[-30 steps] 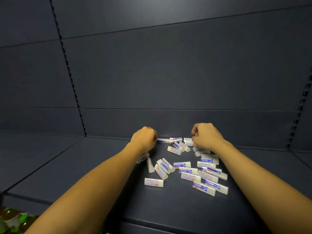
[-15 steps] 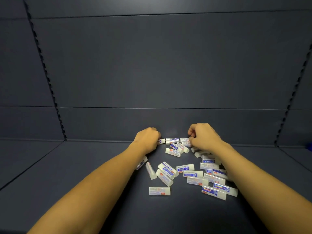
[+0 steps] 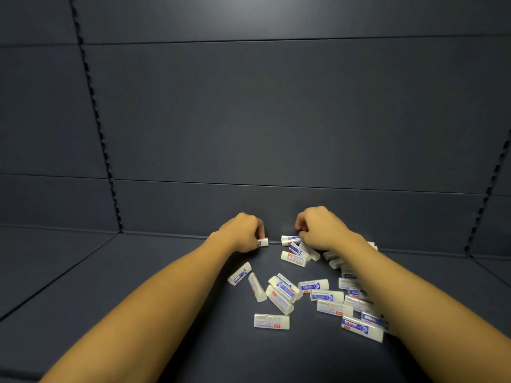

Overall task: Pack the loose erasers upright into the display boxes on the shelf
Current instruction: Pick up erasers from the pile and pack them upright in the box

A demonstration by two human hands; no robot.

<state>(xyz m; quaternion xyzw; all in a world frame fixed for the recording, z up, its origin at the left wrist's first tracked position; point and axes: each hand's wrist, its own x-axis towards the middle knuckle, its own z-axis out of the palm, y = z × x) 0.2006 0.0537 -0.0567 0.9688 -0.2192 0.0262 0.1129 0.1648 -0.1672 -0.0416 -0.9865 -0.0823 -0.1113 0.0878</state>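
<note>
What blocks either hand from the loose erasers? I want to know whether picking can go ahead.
Nothing visible does. The left hand already grips an eraser at the shelf's back edge, and the right hand touches another eraser. No display boxes are in view.

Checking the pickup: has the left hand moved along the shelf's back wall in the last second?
No. The left hand stays by the back wall, gripping an eraser.

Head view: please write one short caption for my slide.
Both hands gather loose erasers at the back of a dark shelf.
</note>
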